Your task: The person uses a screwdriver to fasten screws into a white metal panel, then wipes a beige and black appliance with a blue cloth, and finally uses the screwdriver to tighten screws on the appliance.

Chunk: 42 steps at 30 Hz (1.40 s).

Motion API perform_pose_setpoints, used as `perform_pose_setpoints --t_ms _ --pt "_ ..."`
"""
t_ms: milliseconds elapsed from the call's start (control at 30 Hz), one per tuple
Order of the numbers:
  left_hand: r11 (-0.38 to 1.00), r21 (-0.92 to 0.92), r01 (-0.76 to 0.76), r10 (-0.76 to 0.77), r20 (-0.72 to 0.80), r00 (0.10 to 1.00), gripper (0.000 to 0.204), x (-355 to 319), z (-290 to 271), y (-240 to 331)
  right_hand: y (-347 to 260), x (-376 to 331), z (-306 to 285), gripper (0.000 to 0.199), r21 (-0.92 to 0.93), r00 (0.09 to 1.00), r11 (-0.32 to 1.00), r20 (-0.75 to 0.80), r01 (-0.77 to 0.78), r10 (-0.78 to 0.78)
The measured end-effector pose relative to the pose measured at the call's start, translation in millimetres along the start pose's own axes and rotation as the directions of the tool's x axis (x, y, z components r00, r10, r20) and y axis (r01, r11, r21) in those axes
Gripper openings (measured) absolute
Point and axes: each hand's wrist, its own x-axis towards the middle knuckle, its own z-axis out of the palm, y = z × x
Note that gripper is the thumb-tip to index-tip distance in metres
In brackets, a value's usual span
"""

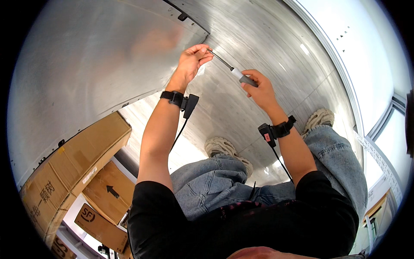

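Observation:
My right hand grips the grey-and-white handle of a screwdriver. Its thin metal shaft runs up and left to my left hand, whose fingertips pinch the tip against the seam of a brushed metal panel. Both wrists wear black straps with small devices and cables. I sit on a metal floor, legs in blue jeans, light shoes below my hands.
Several brown cardboard boxes are stacked at the lower left beside the metal panel. A small black latch sits on the panel's upper edge. A white framed wall and window frames run along the right.

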Motion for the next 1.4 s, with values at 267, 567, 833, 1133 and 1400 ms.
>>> perform_pose_setpoints --t_ms 267,567,833,1133,1400 --pt "0.957 0.287 0.044 -0.061 0.05 0.997 0.015 6 -9 -1 -7 -1 -7 0.029 -0.305 0.99 0.945 -0.037 0.12 -0.138" --pt "0.966 0.21 0.15 -0.164 0.053 0.985 0.017 16 -9 -8 -6 2 -5 0.033 -0.406 0.996 0.912 -0.034 0.063 -0.084" --pt "0.976 -0.152 0.154 -0.169 -0.094 0.981 0.019 52 5 -21 29 33 11 0.037 -0.123 0.996 0.992 -0.091 -0.026 0.015" --pt "0.949 -0.301 0.092 -0.168 -0.238 0.957 0.012 80 16 -24 35 67 25 0.041 -0.149 0.993 0.987 -0.115 -0.059 0.042" --pt "0.937 -0.348 0.032 -0.138 -0.284 0.949 0.01 85 17 -24 40 75 28 0.036 -0.132 0.984 0.99 -0.179 -0.045 0.021"
